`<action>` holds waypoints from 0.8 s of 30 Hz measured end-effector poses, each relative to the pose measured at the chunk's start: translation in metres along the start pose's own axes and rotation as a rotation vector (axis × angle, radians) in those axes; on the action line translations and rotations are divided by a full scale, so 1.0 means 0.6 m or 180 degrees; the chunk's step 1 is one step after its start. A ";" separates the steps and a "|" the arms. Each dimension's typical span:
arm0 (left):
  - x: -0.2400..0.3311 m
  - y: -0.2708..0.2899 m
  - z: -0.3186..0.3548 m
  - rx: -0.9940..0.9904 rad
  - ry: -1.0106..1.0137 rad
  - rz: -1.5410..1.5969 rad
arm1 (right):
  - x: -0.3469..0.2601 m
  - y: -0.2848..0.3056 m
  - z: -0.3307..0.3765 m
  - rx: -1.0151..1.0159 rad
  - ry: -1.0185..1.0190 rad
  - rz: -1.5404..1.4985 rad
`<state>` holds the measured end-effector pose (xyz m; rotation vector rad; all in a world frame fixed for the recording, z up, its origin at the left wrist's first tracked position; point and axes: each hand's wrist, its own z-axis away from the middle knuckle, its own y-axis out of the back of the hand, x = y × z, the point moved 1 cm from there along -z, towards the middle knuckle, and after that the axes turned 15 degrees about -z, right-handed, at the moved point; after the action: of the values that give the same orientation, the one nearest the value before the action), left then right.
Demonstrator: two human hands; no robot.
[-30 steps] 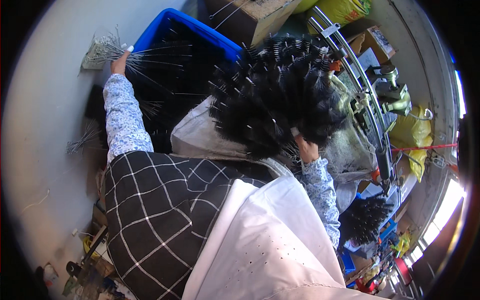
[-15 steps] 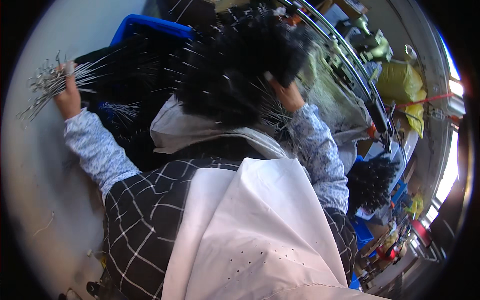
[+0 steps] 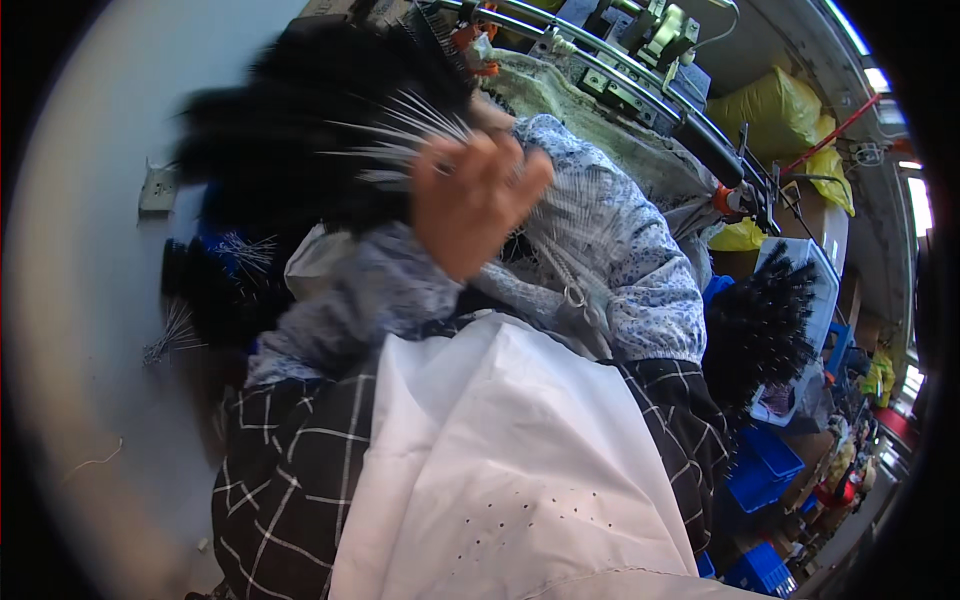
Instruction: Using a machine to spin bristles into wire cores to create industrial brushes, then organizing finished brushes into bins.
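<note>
A large bundle of black bristle brushes with wire stems [image 3: 300, 120] fills the upper left, smeared by motion. My left hand [image 3: 475, 195] is in front of its pale wire stems, fingers partly curled and blurred; I cannot tell whether it grips any. Behind it, only a bit of my right hand [image 3: 490, 113] shows at the bundle's right edge, its fingers hidden. Blurred wires with a looped end [image 3: 573, 295] hang below the right forearm. Lower left, a smaller brush bundle [image 3: 185, 270] lies with its wire ends sticking out, apart from both hands.
A whitish sack [image 3: 318, 255] lies under the large bundle. Metal rails and a machine [image 3: 665, 45] stand beyond a dusty cloth. To the right are another black brush bundle [image 3: 760, 330], a blue crate [image 3: 762, 468] and yellow bags [image 3: 770, 110]. A wall with a socket box [image 3: 157, 190] borders the left.
My left hand has come from the far left to the middle, away from the looped wire ends it held. The large brush bundle has shifted left in view. The view itself has turned somewhat.
</note>
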<state>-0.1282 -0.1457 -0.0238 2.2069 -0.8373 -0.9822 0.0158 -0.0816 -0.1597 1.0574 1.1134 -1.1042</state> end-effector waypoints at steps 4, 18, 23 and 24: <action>0.087 -0.044 0.074 -0.0417 -0.0262 0.0650 | 0.059 0.034 0.000 -0.0002 -0.0235 -0.0054; 0.031 -0.021 0.140 -0.2298 0.0454 0.6214 | 0.279 0.064 -0.047 0.1224 -0.0248 -0.2083; -0.156 0.028 0.247 -0.3033 -0.0820 0.3556 | 0.142 -0.004 -0.020 0.1546 0.0801 -0.1020; -0.195 0.028 0.270 -0.3765 -0.0417 0.4630 | 0.116 -0.009 -0.013 0.1569 0.0619 -0.0611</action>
<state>-0.3233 -0.1111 -0.0530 0.2669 -1.1376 -0.5202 0.0163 -0.0829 -0.2298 1.4889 1.1402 -1.5015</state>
